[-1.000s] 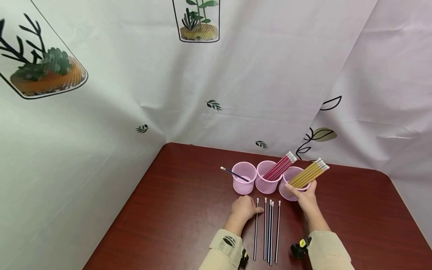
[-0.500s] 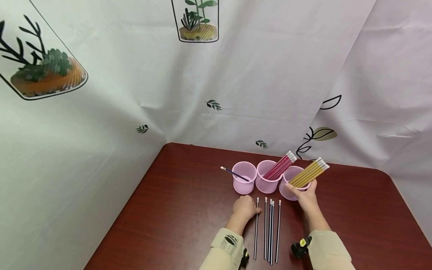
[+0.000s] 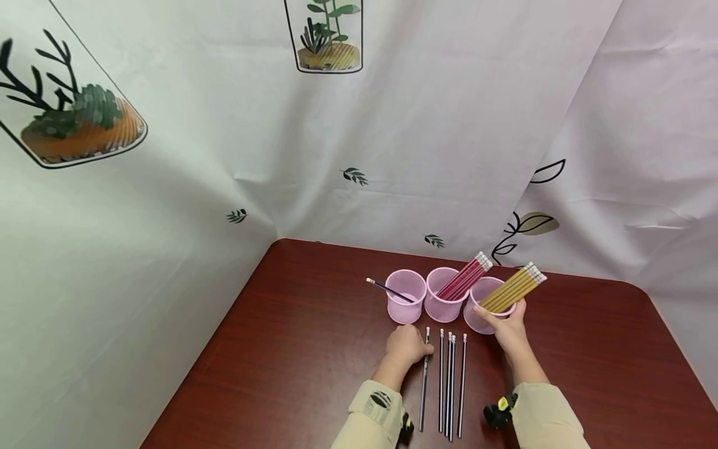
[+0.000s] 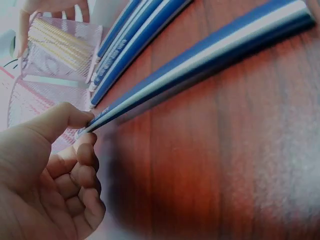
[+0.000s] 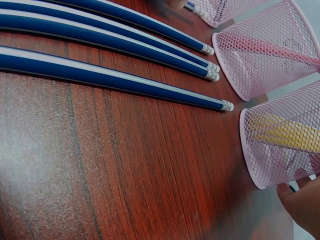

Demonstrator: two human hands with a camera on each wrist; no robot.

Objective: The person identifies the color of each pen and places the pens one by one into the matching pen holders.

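Watching from afar, I see the left hand (image 3: 405, 344) pinching a slim, smooth blue-and-silver striped pencil (image 4: 195, 65) near its eraser end, beside four similar pencils (image 5: 125, 82). I judge it light, stiff, slightly slippery; this end gives good hold. The right hand (image 3: 507, 327) grips a round pink mesh cup (image 3: 477, 320).

Mesh cups (image 5: 265, 70), apparently smooth metal

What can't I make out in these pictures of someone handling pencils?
Lettering on the blue pencil pinched by the left hand: too small and blurred, left wrist view.
Exact count of yellow pencils: they overlap one another, head view.
Part of the right hand: hidden behind the pink cup, head view.
Sleeves: cut off by the bottom edge, head view.
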